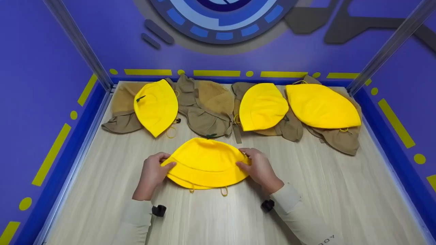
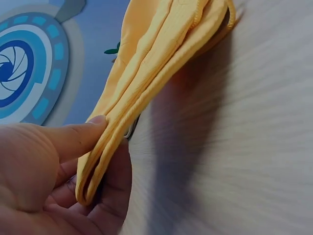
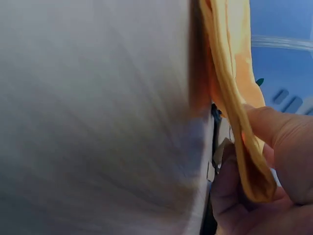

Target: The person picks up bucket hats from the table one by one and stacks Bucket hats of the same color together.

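A yellow bucket hat (image 1: 207, 160), folded flat with its crown pointing away, is held between both hands. A small green leaf tab (image 1: 211, 136) tops the crown, and thin yellow cord loops (image 1: 224, 191) hang below the brim. My left hand (image 1: 153, 173) pinches the brim's left end, thumb on top and fingers beneath. At the right end my right hand (image 1: 260, 168) pinches the brim the same way. Both wrist views show the folded brim (image 2: 115, 125) as stacked cloth layers between thumb and fingers, with a shadow on the table under it.
Along the back of the wooden table (image 1: 197, 217) lie more yellow hats (image 1: 156, 109), (image 1: 264, 107), (image 1: 323, 106) on top of brown hats with neck flaps (image 1: 209, 120). Blue printed walls (image 1: 218, 61) enclose the table on the left, back and right.
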### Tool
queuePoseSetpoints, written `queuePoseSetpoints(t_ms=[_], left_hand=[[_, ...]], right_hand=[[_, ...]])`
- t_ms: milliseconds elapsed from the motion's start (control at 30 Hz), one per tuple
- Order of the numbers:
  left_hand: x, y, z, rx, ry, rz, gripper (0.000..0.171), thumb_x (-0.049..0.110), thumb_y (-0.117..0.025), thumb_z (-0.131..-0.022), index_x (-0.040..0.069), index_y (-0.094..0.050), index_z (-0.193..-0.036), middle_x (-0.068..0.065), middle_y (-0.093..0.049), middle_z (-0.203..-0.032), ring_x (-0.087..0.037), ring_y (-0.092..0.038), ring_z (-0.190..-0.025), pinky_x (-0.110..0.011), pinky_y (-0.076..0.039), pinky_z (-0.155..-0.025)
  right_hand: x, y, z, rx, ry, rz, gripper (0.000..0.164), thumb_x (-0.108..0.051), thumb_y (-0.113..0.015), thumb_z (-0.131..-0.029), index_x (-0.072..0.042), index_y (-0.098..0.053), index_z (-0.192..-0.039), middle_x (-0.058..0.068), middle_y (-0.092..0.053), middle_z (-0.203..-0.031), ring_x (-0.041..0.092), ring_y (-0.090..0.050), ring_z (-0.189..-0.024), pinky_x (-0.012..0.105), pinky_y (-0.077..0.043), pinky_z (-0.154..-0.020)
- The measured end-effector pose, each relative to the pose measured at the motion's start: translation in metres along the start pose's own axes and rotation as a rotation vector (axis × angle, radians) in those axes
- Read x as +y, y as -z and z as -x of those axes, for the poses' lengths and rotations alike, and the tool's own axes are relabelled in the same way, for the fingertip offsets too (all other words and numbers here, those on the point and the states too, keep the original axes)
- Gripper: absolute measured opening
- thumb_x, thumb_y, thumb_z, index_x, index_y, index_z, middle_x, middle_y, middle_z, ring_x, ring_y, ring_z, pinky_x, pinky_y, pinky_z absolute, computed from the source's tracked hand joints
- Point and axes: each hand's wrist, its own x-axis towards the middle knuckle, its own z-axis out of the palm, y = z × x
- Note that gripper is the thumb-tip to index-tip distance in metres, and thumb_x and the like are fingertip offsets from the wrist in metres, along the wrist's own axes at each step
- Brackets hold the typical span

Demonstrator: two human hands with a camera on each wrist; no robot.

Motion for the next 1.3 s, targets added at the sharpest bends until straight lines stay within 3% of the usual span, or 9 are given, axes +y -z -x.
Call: queuePoseSetpoints(t_ms=[300, 533, 733, 833, 933, 1033, 1133, 1200, 1300], left_hand=[[-0.004, -0.01, 0.0, 0.02, -0.068, -0.135, 0.028, 0.012, -0.079, -0.09, 0.004, -0.068, -0.114, -0.011, -0.066, -0.103, -0.026, -0.059, -0.094, -0.041, -0.052, -0.086], [-0.008, -0.016, -0.001, 0.036, -0.108, -0.205, 0.024, 0.009, -0.08, -0.089, 0.001, -0.068, -0.108, -0.013, -0.063, -0.099, -0.028, -0.058, -0.092, -0.044, -0.051, -0.085], [-0.005, -0.021, -0.001, 0.048, -0.119, -0.274, 0.03, 0.009, -0.078, -0.09, 0.0, -0.068, -0.116, -0.016, -0.063, -0.107, -0.034, -0.057, -0.1, -0.047, -0.048, -0.089], [0.006, -0.025, 0.0, 0.07, -0.167, -0.346, 0.039, 0.008, -0.078, -0.09, 0.003, -0.065, -0.126, -0.017, -0.06, -0.114, -0.036, -0.052, -0.105, -0.049, -0.045, -0.091], [0.021, -0.032, 0.004, 0.078, -0.282, -0.387, 0.043, 0.009, -0.077, -0.09, 0.006, -0.063, -0.13, -0.018, -0.057, -0.121, -0.039, -0.049, -0.115, -0.053, -0.043, -0.097], [0.037, -0.044, 0.005, 0.026, -0.447, -0.43, 0.043, 0.016, -0.076, -0.091, 0.009, -0.065, -0.132, -0.017, -0.057, -0.132, -0.04, -0.046, -0.13, -0.056, -0.04, -0.108], [0.05, -0.059, 0.004, -0.085, -0.569, -0.505, 0.052, 0.03, -0.074, -0.095, 0.016, -0.06, -0.142, -0.015, -0.049, -0.151, -0.041, -0.037, -0.145, -0.058, -0.032, -0.119], [0.056, -0.069, 0.002, -0.161, -0.586, -0.571, 0.061, 0.042, -0.07, -0.096, 0.022, -0.051, -0.151, -0.013, -0.037, -0.163, -0.042, -0.027, -0.152, -0.06, -0.024, -0.123], [0.061, -0.081, 0.0, -0.271, -0.527, -0.657, 0.073, 0.057, -0.062, -0.097, 0.031, -0.035, -0.16, -0.011, -0.017, -0.172, -0.046, -0.014, -0.157, -0.067, -0.017, -0.123]], right_hand=[[-0.005, -0.009, -0.004, -0.017, -0.03, 0.123, 0.051, -0.026, -0.083, -0.087, -0.012, -0.067, -0.134, 0.005, -0.066, -0.112, 0.018, -0.058, -0.092, 0.035, -0.058, -0.091], [-0.008, -0.011, -0.008, -0.036, -0.012, 0.156, 0.049, -0.026, -0.082, -0.088, -0.007, -0.068, -0.131, 0.008, -0.061, -0.108, 0.022, -0.053, -0.092, 0.034, -0.054, -0.086], [-0.01, -0.009, -0.01, -0.077, -0.027, 0.19, 0.05, -0.026, -0.08, -0.09, -0.007, -0.066, -0.134, 0.01, -0.059, -0.111, 0.023, -0.053, -0.096, 0.037, -0.053, -0.089], [-0.01, -0.005, -0.011, -0.084, -0.015, 0.2, 0.053, -0.028, -0.08, -0.09, -0.008, -0.065, -0.137, 0.01, -0.059, -0.113, 0.025, -0.052, -0.098, 0.037, -0.052, -0.09], [-0.011, 0.002, -0.012, -0.057, 0.028, 0.182, 0.055, -0.03, -0.08, -0.09, -0.009, -0.064, -0.138, 0.01, -0.058, -0.114, 0.025, -0.051, -0.099, 0.038, -0.051, -0.088], [-0.011, 0.012, -0.016, -0.002, 0.118, 0.159, 0.05, -0.028, -0.08, -0.09, -0.009, -0.066, -0.134, 0.01, -0.058, -0.113, 0.024, -0.051, -0.096, 0.038, -0.05, -0.084], [-0.009, 0.022, -0.021, 0.054, 0.224, 0.16, 0.039, -0.024, -0.081, -0.09, -0.011, -0.071, -0.125, 0.009, -0.058, -0.11, 0.024, -0.05, -0.095, 0.038, -0.048, -0.082], [-0.009, 0.026, -0.026, 0.077, 0.272, 0.167, 0.034, -0.024, -0.081, -0.09, -0.012, -0.072, -0.12, 0.008, -0.058, -0.111, 0.024, -0.05, -0.097, 0.038, -0.047, -0.084], [-0.007, 0.032, -0.033, 0.096, 0.308, 0.186, 0.034, -0.024, -0.081, -0.089, -0.012, -0.072, -0.119, 0.007, -0.058, -0.113, 0.025, -0.051, -0.104, 0.04, -0.049, -0.09]])
